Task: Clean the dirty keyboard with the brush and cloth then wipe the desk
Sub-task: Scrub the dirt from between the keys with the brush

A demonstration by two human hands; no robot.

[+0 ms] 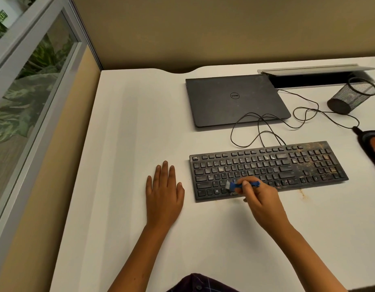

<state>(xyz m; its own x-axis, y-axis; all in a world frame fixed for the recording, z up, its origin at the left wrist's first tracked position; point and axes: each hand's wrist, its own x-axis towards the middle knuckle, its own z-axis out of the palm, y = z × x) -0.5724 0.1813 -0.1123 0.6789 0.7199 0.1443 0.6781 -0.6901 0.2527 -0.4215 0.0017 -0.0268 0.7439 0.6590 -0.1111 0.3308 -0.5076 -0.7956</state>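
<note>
cloth [373, 144] cut off at right edge, brush [242, 185] bristles blurred

Your left hand [164, 194] lies on the desk [140, 123] left of the keyboard [266, 169]; behind it, the laptop [235, 100], pen cup [351, 95] at right.

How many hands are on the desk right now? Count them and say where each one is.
2. The left hand lies flat on the desk, left of the keyboard. The right hand holds the blue brush over the keyboard's near-left keys.
</note>
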